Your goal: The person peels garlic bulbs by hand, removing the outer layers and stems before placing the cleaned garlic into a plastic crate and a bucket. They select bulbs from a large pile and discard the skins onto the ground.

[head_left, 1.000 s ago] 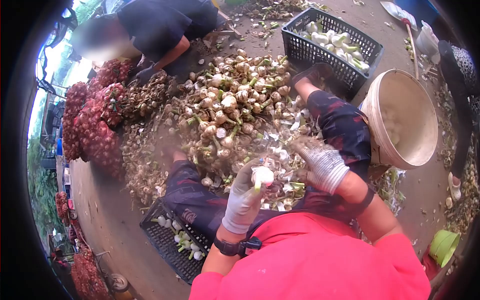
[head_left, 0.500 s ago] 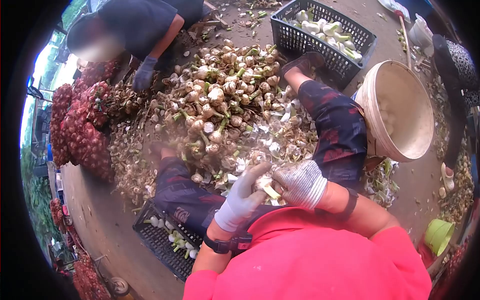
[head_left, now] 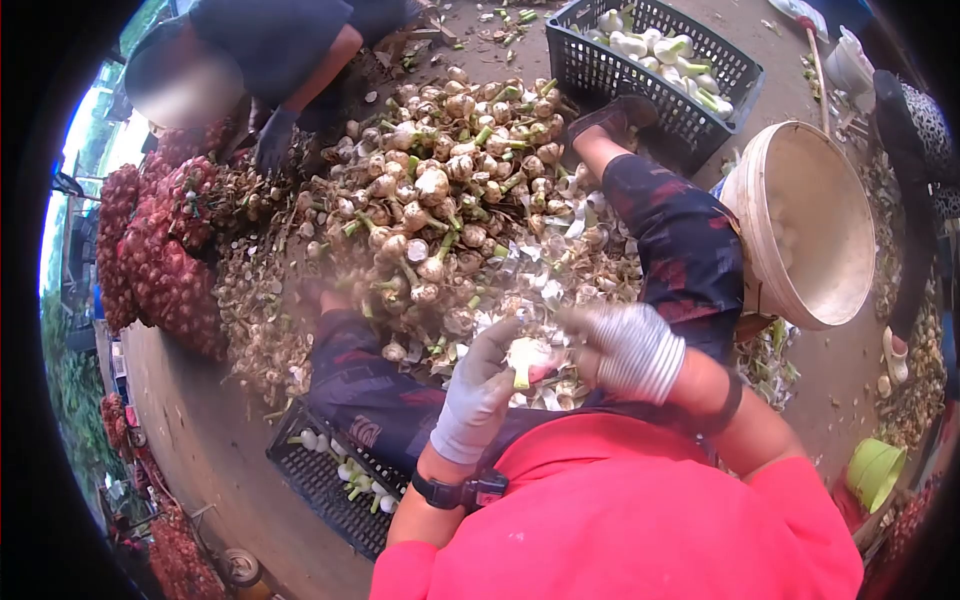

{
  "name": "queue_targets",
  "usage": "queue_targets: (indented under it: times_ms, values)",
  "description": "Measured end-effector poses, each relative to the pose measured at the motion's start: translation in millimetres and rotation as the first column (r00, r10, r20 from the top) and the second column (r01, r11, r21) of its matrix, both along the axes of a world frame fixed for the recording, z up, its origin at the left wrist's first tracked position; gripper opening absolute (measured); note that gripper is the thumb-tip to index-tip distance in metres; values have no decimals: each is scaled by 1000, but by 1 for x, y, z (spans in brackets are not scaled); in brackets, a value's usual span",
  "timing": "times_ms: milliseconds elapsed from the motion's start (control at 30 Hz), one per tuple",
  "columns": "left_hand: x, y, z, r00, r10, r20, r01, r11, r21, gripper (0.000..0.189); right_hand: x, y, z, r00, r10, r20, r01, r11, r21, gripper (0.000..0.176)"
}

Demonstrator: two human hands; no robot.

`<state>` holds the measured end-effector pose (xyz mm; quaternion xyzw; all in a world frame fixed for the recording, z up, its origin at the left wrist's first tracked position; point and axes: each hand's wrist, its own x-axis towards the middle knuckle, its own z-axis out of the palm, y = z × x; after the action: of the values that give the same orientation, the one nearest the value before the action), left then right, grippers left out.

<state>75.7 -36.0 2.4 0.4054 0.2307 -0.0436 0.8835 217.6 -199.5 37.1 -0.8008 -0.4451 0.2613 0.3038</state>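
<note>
Bulb: a rounded, whitish garlic bulb (head_left: 530, 352) with a short, pale green stalk stub is held up above the lap; its stalk is pointed down toward the body.
Left hand: the bulb is pinched between thumb and fingers of the left hand (head_left: 497, 365), which is covered by a pale, close-fitting glove, soiled at the fingertips.
Right hand: the right hand (head_left: 630, 350) is set just beside the bulb, its fingers bent and blurred; whether anything is pinched or touched by them cannot be told. Its whitish glove is marked by grey ridged lines.
Wrist: a dark strap with a boxy device (head_left: 470, 490) is worn below the left glove.
Peelings: thin, papery white flakes (head_left: 535, 275) are strewn beyond the hands, between the knees.
Heap: knobbly, earth-stained bulbs (head_left: 440, 185) with cut stalks are piled beyond and to the left of the peelings.
Clothing: dark, red-patterned trousers (head_left: 690, 235) and a smooth, bright red top (head_left: 640, 510) are worn.
Left crate: white bulbs are held in a black, latticed plastic crate (head_left: 315, 495) beside the left leg.
Far crate: cleaner white bulbs with green stalks are held in a dark, perforated, rectangular crate (head_left: 645, 80).
Bucket: pale, rounded lumps are seen inside a cream, round-mouthed bucket (head_left: 750, 200), right of the right leg.
Sacks: bulging red mesh sacks (head_left: 165, 260) are grouped at the left, near a co-worker's dark-gloved hand (head_left: 273, 142).
Pot: a small lime-green pot (head_left: 875, 472) is seen at the lower right.
</note>
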Motion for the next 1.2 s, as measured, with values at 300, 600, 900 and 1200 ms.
queue_targets:
  times_ms: [300,600,900,1200]
  values:
    - [6,-1,8,983,-180,-28,182,960,215,73,-10,5,-17,953,71,296,-109,988,112,25]
    - [5,-2,11,982,-187,7,181,960,213,75,4,-11,-13,994,110,21,-111,993,52,15]
    - [27,5,17,797,-597,-94,387,384,838,68,-13,1,-13,873,437,216,-425,899,-104,13]
    - [36,5,22,943,-313,-111,316,744,589,65,20,-13,-34,857,-152,492,130,988,78,64]
